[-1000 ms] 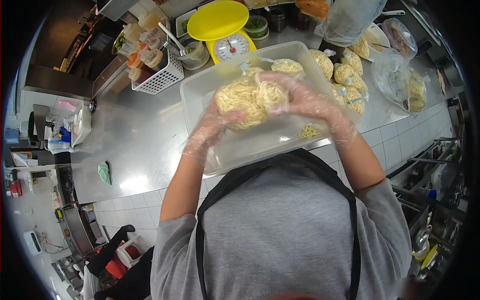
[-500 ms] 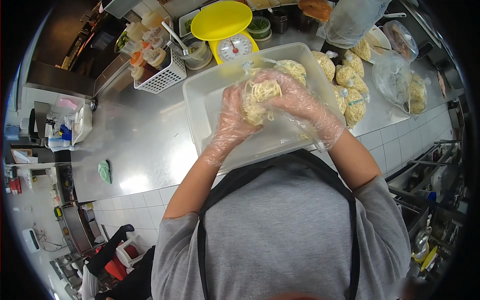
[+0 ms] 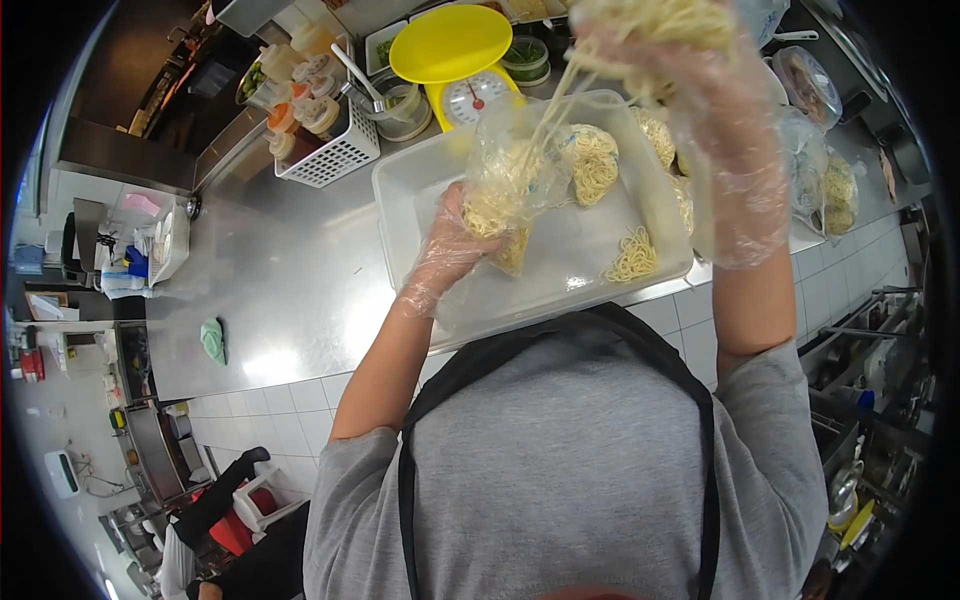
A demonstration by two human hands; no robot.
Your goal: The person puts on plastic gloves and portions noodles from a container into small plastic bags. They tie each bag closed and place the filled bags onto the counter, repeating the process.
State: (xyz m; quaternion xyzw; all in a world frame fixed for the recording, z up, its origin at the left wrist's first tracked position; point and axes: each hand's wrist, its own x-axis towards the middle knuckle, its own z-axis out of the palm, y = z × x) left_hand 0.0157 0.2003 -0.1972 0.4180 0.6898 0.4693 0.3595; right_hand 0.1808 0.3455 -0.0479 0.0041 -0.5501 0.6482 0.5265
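My left hand (image 3: 447, 252), in a clear plastic glove, is closed round a clear plastic bag of noodles (image 3: 497, 205) over the bin. My gloved right hand (image 3: 715, 110) is raised at the upper right, gripping a bunch of noodles (image 3: 665, 28) and blurred by motion. Long strands stretch from that bunch down to the bag's mouth. Beneath both hands is a translucent plastic bin (image 3: 560, 285). Inside it lie a tied bag of noodles (image 3: 592, 165) and a small loose heap of noodles (image 3: 633, 257).
A yellow dial scale (image 3: 475, 95) stands behind the bin. To its left is a white basket of sauce bottles (image 3: 325, 155). More bagged noodles (image 3: 840, 195) lie at the right. A green cloth (image 3: 213, 341) rests on the steel counter (image 3: 290, 270). Another person's dark-clothed leg (image 3: 225, 485) shows at lower left.
My right hand has left the bag and swung up and right, drawing noodles out of it. My left hand keeps its hold on the bag. The loose heap in the bin is now uncovered.
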